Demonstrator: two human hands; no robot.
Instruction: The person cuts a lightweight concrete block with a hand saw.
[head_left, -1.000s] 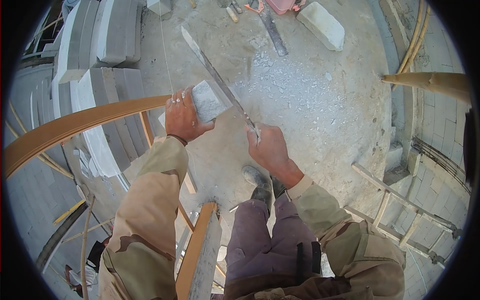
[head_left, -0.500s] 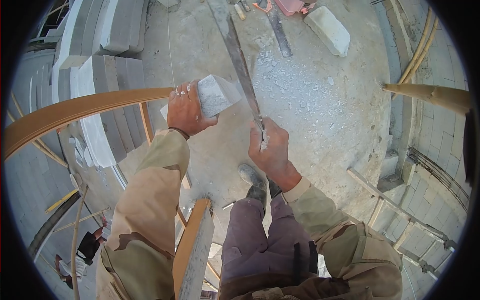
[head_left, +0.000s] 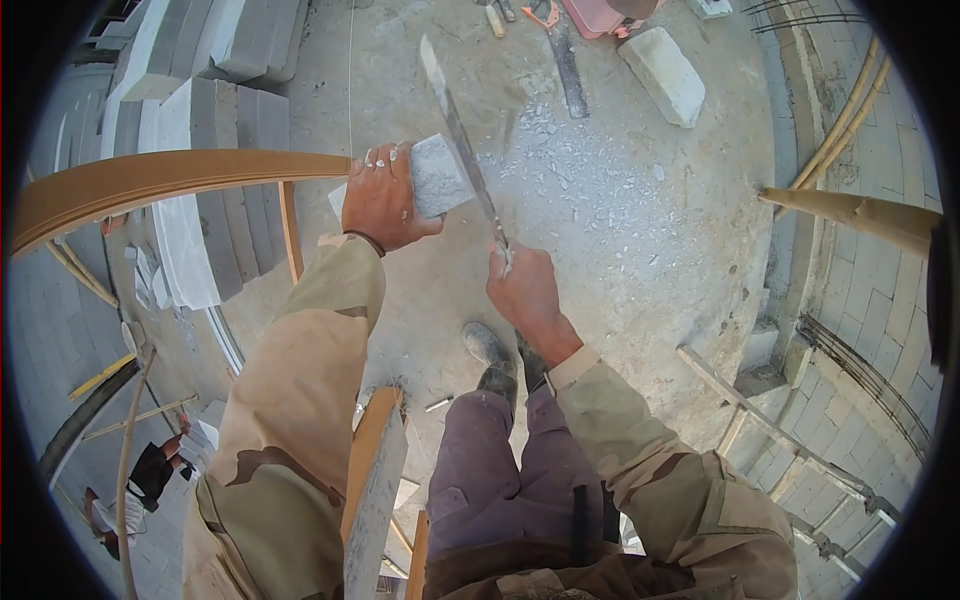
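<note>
My left hand is clamped over a pale lightweight concrete block, its fingers on the upper side and its thumb pointing right. The block's rough white face is turned to the right, at the end of a brown wooden board. My right hand is closed round the lower end of a machete. The long, dusty blade slants up and left from my fist, passing close along the block's right face. The handle is mostly hidden inside my fingers.
Pale chips litter the concrete floor. A loose block, an orange-handled saw and a pink container lie beyond. Large blocks stand stacked at left. A ladder-like frame is at right; a person is lower left.
My right hand has shifted slightly left and up. The machete's blade has swung closer to the block, and its tip now shows. My left hand still grips the block.
</note>
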